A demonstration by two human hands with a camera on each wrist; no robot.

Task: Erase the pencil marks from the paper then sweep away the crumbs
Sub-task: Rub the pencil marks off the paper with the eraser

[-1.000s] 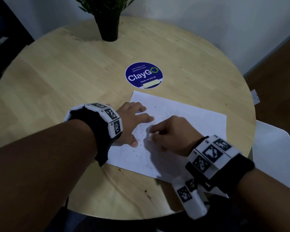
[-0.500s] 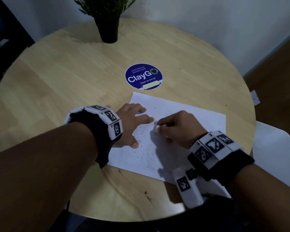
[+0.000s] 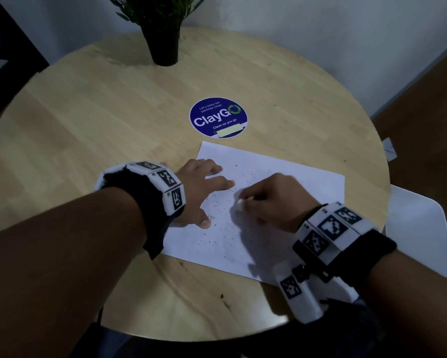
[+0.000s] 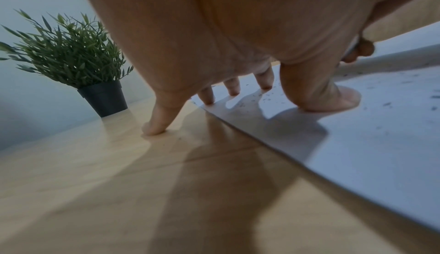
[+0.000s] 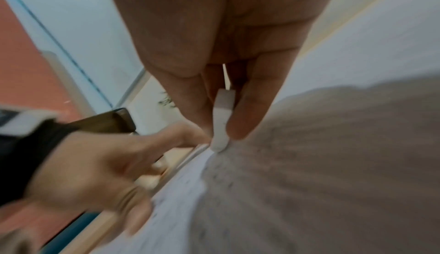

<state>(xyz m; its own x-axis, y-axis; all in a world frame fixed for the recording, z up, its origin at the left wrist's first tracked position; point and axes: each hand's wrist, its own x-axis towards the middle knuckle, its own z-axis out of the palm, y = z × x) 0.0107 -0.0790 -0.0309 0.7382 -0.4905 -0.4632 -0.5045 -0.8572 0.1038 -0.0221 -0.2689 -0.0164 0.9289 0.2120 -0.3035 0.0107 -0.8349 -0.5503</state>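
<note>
A white sheet of paper [image 3: 302, 192] lies on the round wooden table [image 3: 113, 120], strewn with small dark eraser crumbs [image 3: 217, 205]. My left hand [image 3: 204, 192] is spread flat, its fingertips [image 4: 264, 86] and thumb pressing the paper's left part while the little finger sits on the wood. My right hand [image 3: 268, 200] pinches a small white eraser [image 3: 240, 204] between thumb and fingers, its tip [image 5: 220, 141] down on the paper near the middle. Pencil marks under the hand are hidden or too faint to see.
A black potted plant [image 3: 163, 42] stands at the table's far edge. A round blue ClayGo sticker [image 3: 218, 117] sits just beyond the paper. A white chair seat [image 3: 421, 236] is at the right, past the table edge. A wall runs behind the table.
My right hand with the eraser went up the paper and has come back down toward me. The left hand has stayed put.
</note>
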